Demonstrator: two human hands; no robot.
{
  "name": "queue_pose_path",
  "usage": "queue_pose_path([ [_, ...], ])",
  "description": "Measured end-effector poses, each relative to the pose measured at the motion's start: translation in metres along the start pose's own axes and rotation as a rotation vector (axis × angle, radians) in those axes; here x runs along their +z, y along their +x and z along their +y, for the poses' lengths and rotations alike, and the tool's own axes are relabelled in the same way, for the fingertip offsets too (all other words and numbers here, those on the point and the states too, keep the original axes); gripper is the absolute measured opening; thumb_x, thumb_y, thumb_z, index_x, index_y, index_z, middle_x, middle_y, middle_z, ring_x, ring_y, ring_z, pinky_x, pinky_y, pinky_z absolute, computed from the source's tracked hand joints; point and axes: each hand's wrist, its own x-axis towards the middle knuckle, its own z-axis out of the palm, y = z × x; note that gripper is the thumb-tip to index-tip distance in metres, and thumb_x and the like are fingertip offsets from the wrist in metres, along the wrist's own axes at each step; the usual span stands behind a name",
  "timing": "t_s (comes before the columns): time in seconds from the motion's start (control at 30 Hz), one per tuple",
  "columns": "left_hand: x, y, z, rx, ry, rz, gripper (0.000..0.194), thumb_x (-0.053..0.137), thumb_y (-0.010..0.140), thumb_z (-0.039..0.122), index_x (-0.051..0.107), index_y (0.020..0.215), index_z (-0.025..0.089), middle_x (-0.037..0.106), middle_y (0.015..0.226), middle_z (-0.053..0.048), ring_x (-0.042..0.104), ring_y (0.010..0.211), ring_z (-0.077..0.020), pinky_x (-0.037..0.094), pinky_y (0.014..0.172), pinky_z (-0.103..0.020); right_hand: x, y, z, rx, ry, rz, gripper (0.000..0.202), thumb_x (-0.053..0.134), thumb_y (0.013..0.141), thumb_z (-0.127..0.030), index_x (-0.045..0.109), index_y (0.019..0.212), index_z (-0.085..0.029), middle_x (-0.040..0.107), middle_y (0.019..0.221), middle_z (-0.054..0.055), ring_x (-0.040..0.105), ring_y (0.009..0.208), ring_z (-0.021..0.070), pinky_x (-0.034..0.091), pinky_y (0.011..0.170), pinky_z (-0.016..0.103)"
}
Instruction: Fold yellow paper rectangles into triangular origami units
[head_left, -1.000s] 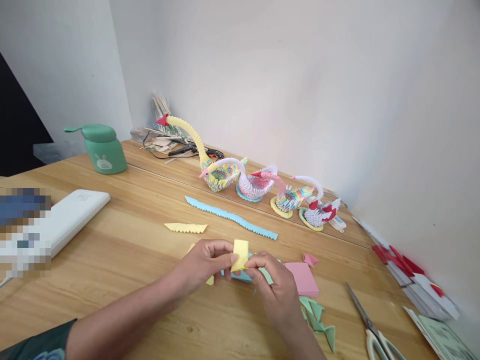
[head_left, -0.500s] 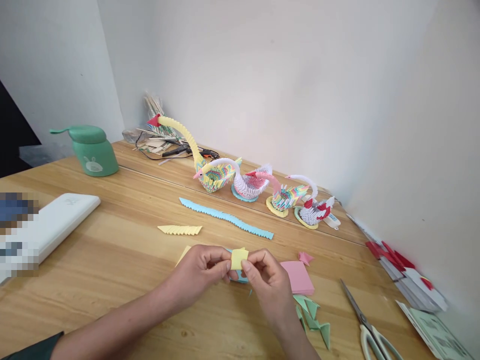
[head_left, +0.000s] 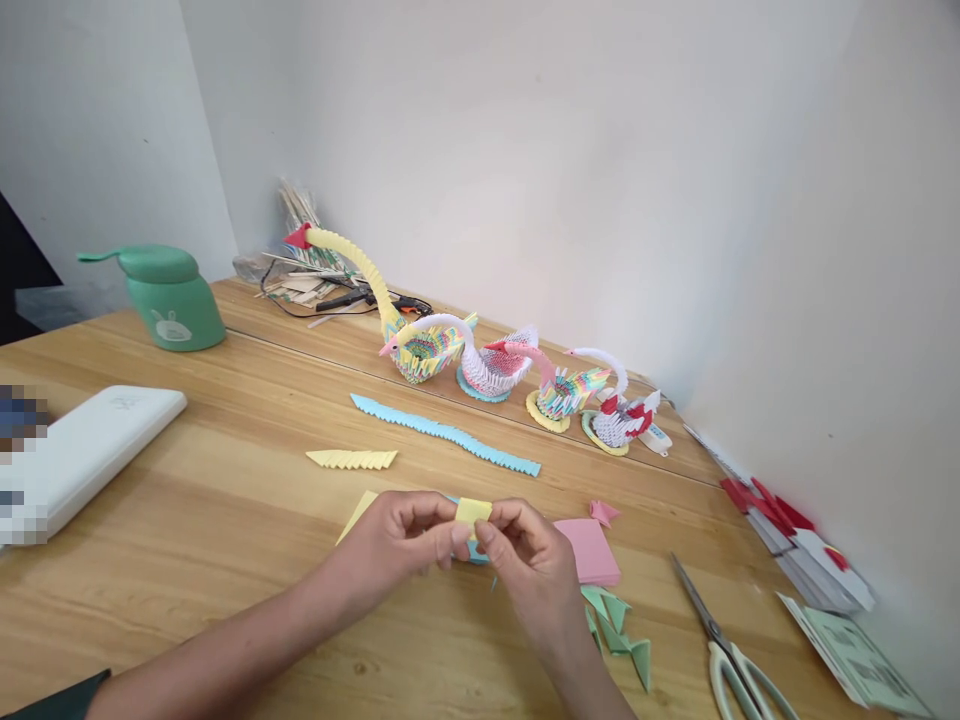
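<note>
A small piece of folded yellow paper (head_left: 473, 511) is held up between my two hands, above the table. Thumb and fingers of my left hand (head_left: 420, 530) pinch its left side. My right hand (head_left: 529, 550) pinches the right side, its thumb near the lower edge. Behind the hands, partly hidden, lies blue paper (head_left: 480, 556). A sheet of yellow paper (head_left: 358, 515) shows past my left hand. Right of my right hand sits a pink paper stack (head_left: 587, 552), with several folded green paper pieces (head_left: 616, 625) nearer to me.
Scissors (head_left: 720, 635) lie at the right. Beyond the hands are a blue paper strip (head_left: 446, 433) and a yellow strip (head_left: 351, 459). Several paper swans (head_left: 495, 370) stand along the back. At left are a green bottle (head_left: 174, 305) and a white power bank (head_left: 105, 450).
Between my fingers the yellow paper now looks shorter, its lower part bent or covered by the thumbs. The whole view has shifted slightly, so things sit farther left.
</note>
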Motion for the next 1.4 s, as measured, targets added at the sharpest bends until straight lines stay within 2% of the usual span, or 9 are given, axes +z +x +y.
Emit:
queue_pose_path([
  [0.13,0.002,0.001,-0.001,-0.019,0.091,0.061,0.026,0.055,0.074,0.036,0.058,0.06,0.014,0.054,0.054,0.002,0.043,0.05,-0.0095,0.033,0.048,-0.019,-0.003,0.001,0.001,-0.025,-0.061,-0.087,0.013,0.059,0.078,-0.028,0.059,0.072,-0.017,0.053,0.063,-0.002,0.048,0.059,0.0122,0.04,0.055,0.022],
  [0.27,0.002,-0.001,0.002,0.023,0.306,0.051,0.023,0.054,0.073,0.029,0.055,0.055,0.015,0.046,0.051,0.004,0.038,0.049,-0.0089,0.028,0.048,-0.019,-0.012,0.003,-0.004,-0.137,-0.195,-0.129,0.011,0.057,0.079,-0.024,0.065,0.085,-0.019,0.057,0.068,0.0,0.053,0.063,0.0142,0.042,0.058,0.025],
  [0.37,0.001,-0.003,0.007,0.051,0.39,0.054,0.02,0.053,0.073,0.027,0.055,0.057,0.015,0.045,0.051,0.004,0.038,0.049,-0.009,0.028,0.048,-0.02,-0.016,0.005,-0.006,-0.158,-0.281,-0.175,0.009,0.057,0.08,-0.024,0.064,0.075,-0.019,0.059,0.068,0.001,0.055,0.065,0.0156,0.043,0.063,0.027],
  [0.5,0.001,-0.001,0.008,0.083,0.164,0.142,0.017,0.056,0.074,0.032,0.053,0.067,0.017,0.049,0.056,0.005,0.042,0.051,-0.0093,0.032,0.048,-0.019,-0.013,0.005,0.0,-0.012,-0.115,-0.093,0.012,0.06,0.078,-0.03,0.059,0.074,-0.019,0.059,0.067,0.0,0.055,0.063,0.0144,0.044,0.059,0.025],
  [0.6,0.0,0.004,0.003,0.03,-0.096,0.035,0.021,0.063,0.071,0.034,0.05,0.075,0.018,0.06,0.062,0.003,0.051,0.054,-0.0105,0.039,0.052,-0.021,-0.01,0.005,0.005,0.057,0.046,-0.061,0.015,0.062,0.077,-0.032,0.058,0.074,-0.018,0.059,0.066,-0.001,0.057,0.063,0.0139,0.045,0.059,0.024],
  [0.67,-0.001,0.006,-0.002,-0.028,-0.17,-0.037,0.025,0.066,0.068,0.036,0.051,0.071,0.017,0.064,0.064,0.0,0.054,0.054,-0.0111,0.042,0.053,-0.022,-0.009,0.006,0.007,0.07,0.096,-0.054,0.016,0.064,0.076,-0.033,0.058,0.074,-0.018,0.06,0.066,-0.001,0.059,0.064,0.0142,0.047,0.061,0.024],
  [1.0,0.001,0.002,0.001,0.025,-0.009,0.126,0.024,0.064,0.07,0.033,0.052,0.057,0.015,0.057,0.052,0.003,0.048,0.05,-0.0093,0.037,0.051,-0.021,-0.007,0.005,0.01,0.045,0.065,-0.099,0.017,0.063,0.077,-0.034,0.059,0.077,-0.018,0.057,0.066,-0.001,0.056,0.063,0.014,0.044,0.058,0.024],
  [1.17,-0.005,0.004,0.002,0.073,-0.039,0.076,0.02,0.058,0.075,0.035,0.055,0.07,0.016,0.057,0.057,0.003,0.051,0.054,-0.0104,0.039,0.054,-0.021,-0.004,0.002,0.007,0.024,0.018,-0.078,0.013,0.06,0.078,-0.03,0.057,0.072,-0.018,0.055,0.064,-0.003,0.051,0.06,0.0122,0.039,0.057,0.023],
  [1.4,-0.006,0.001,0.001,0.117,0.125,0.129,0.022,0.053,0.08,0.032,0.055,0.065,0.015,0.051,0.055,0.004,0.047,0.052,-0.0099,0.037,0.053,-0.021,-0.001,0.002,0.005,0.042,0.03,-0.113,0.018,0.061,0.077,-0.033,0.059,0.069,-0.017,0.056,0.058,-0.003,0.048,0.055,0.0111,0.035,0.053,0.022],
])
